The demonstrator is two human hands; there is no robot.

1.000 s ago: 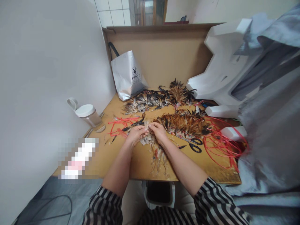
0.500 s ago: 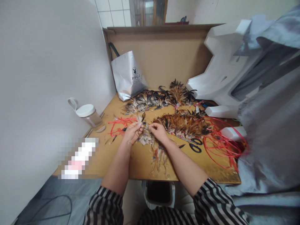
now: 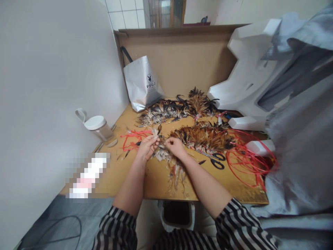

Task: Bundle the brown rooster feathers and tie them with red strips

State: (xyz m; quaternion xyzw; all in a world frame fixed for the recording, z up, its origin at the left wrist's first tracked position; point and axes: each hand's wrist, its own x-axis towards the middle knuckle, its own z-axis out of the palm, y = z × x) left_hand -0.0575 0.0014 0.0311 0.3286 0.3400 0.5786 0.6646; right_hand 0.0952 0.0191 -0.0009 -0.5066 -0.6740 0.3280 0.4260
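Roughly centre of the yellow-brown wooden tabletop (image 3: 122, 175), both hands meet over a small bunch of brown and black feathers (image 3: 162, 153). The left hand (image 3: 147, 146) is curled nearly closed, thumb and fingertips pinching a tuft at the top of the bunch. The right hand (image 3: 176, 146) is also curled, fingers pinched at the same bunch. What exactly it grips is hard to make out, possibly a single quill. The bunch lies on the table between the wrists, and a trail of loose pale feathers (image 3: 177, 175) runs from it toward the near edge.

Around them:
- One pair of black-handled scissors (image 3: 211, 157) lies just beside the right forearm.
- One tangle of red plastic strips (image 3: 131, 137) lies near the left hand.
- One larger coil of red strips (image 3: 243, 160) lies past the scissors.
- One back heap of dark feathers (image 3: 171, 108) and one nearer heap of orange-brown feathers (image 3: 205, 137) lie beyond the hands, making two heaps.
- One silver paper bag with a black logo (image 3: 142, 83) leans on the brown cardboard back panel (image 3: 182, 59).
- One clear plastic jar with a white lid (image 3: 98, 126) stands at the table's left edge.
- One big white foam moulding (image 3: 247, 76) and two small white foam blocks (image 3: 247, 123) (image 3: 260, 146) sit on the right.
- Grey cloth (image 3: 299, 146) crowds the right side of the table.
- One pixelated patch (image 3: 87, 175) covers the near left corner.

Both forearms are bare, with black-and-white striped sleeves (image 3: 117, 225) pushed up.
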